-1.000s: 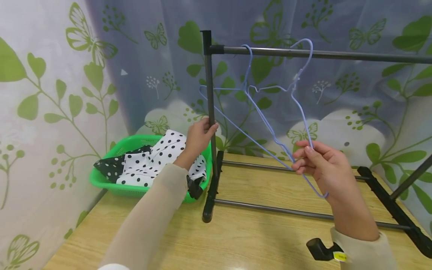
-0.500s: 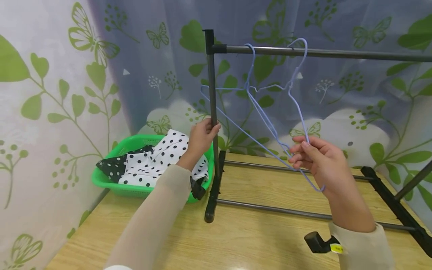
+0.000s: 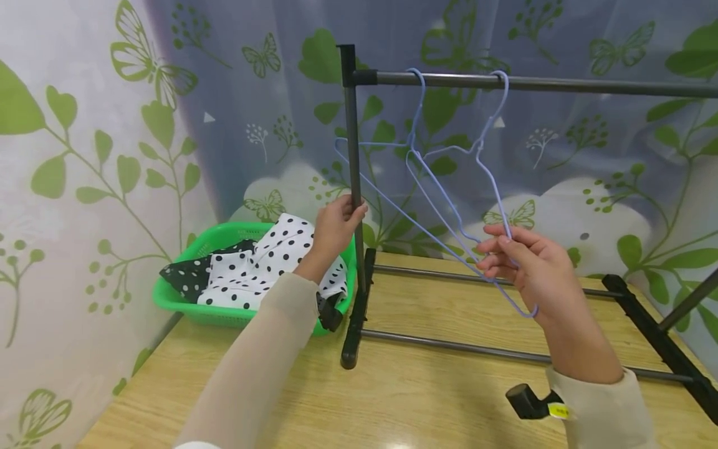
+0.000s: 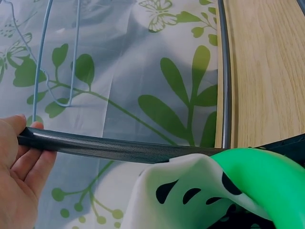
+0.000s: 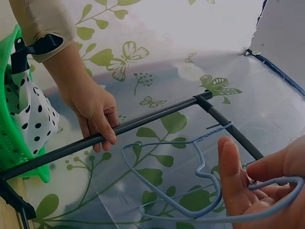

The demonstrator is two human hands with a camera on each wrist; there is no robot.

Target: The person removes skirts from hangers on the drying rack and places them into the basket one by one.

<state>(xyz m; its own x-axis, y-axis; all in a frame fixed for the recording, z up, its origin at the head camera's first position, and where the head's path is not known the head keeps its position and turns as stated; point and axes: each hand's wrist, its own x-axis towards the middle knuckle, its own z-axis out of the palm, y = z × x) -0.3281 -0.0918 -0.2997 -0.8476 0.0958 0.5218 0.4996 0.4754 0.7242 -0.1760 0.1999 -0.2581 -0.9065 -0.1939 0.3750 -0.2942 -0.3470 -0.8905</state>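
Note:
In the head view, my left hand (image 3: 332,229) grips the left upright (image 3: 351,137) of a dark metal clothes rack, its thumb showing on the near side. My right hand (image 3: 533,268) pinches the side of a light blue wire hanger (image 3: 494,186) between thumb and fingers. That hanger's hook sits at the top rail (image 3: 589,86). A second blue hanger (image 3: 417,118) hangs from the rail close to the upright, overlapping the first. The right wrist view shows wire (image 5: 288,181) curving past my right thumb.
Left of the rack stands a green plastic basket (image 3: 168,301) with white and black polka-dot cloth (image 3: 283,249) in it. The rack's lower bars (image 3: 449,344) and black feet (image 3: 349,355) rest on a wooden table (image 3: 426,399). A leaf-patterned curtain (image 3: 252,131) hangs behind.
My right hand has shifted slightly left with the hanger, whose hook has come down onto the rail. The left hand keeps its grip on the upright.

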